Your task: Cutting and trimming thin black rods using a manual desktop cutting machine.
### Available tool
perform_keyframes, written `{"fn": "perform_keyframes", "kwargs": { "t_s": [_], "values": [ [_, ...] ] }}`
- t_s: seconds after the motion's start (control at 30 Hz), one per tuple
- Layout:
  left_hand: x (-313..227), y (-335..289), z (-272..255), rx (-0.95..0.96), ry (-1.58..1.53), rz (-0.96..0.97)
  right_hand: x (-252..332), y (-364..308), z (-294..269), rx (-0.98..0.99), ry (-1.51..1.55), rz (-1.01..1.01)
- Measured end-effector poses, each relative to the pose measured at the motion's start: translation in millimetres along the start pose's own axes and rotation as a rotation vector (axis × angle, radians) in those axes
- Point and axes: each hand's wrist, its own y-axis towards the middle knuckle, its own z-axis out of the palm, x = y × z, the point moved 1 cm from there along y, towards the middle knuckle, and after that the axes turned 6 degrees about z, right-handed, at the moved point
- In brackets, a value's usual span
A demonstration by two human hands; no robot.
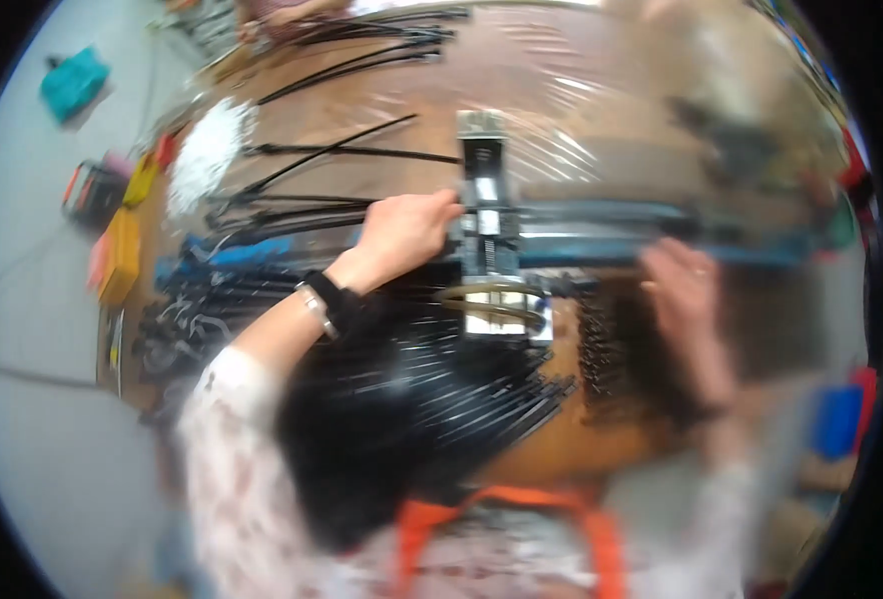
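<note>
My left hand (406, 232) is closed, its fingertips pinched at the left edge of a narrow metal fixture (488, 255) in the middle of the table. Thin black cables (311, 212) run from the left into this hand, and a thin dark line carries on across the fixture. A yellowish hose (491, 299) loops over the fixture's near end. My right hand (683, 285) hovers to the right of the fixture, near a long, shiny dark strip (601, 235); motion smears its fingers, so I cannot tell whether it holds anything.
A thick bundle of black cables (391, 389) lies at the near left, and several more cables (361, 65) lie farther back. A white pile (207, 150) and a yellow box (120, 258) are at the left. A blurred beige shape (741, 70) shows at the far right.
</note>
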Motion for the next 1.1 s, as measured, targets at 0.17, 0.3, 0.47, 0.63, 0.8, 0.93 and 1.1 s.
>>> {"fn": "perform_keyframes", "kwargs": {
  "t_s": [0.17, 0.3, 0.47, 0.63, 0.8, 0.93, 1.1],
  "values": [
    [-9, 4, 3, -0.051, 0.008, 0.022, 25, -10, 11, 0.017, 0.146, 0.016],
    [-12, 12, 8, -0.047, 0.020, 0.060, 30, -11, 23, 0.113, 0.231, 0.089],
    [4, 3, 19, -0.106, 0.026, 0.049, 38, 2, 59, 0.107, 0.562, 0.043],
    [2, 0, 22, -0.151, 0.076, 0.101, 37, -2, 66, 0.159, 0.682, 0.196],
    [8, 7, 13, -0.359, 0.227, 0.447, 17, -40, 68, 0.527, -0.099, 0.068],
    [75, 3, -20, -0.399, 0.389, 0.534, 25, -46, 56, 0.471, 0.159, 0.151],
    [75, -38, -25, -0.127, 0.466, 0.117, 25, -36, 61, 0.334, 0.441, 0.268]
  ]
}}
